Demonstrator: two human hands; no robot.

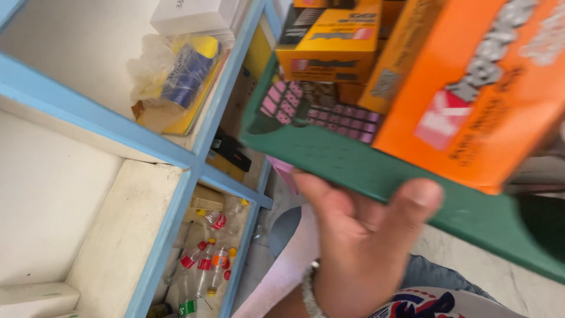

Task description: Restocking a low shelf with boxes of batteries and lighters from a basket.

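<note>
Gripping green tray (376,171), left hand (353,241), fingers clamped on its near edge, thumb on top.
Tray: dark green, perforated, tilted beside blue shelves (194,159); holds orange boxes (477,88), blurred.

Blue-framed shelving unit (194,159) with white panels, tilted in view. Upper compartment: crumpled clear plastic bag (159,70) lying over a blue and yellow packet (191,73), with a white box (191,15) behind. Lower compartment: empty clear plastic bottles (206,262) with red and yellow caps, lying jumbled. Far left corner: white block (32,297).
</note>
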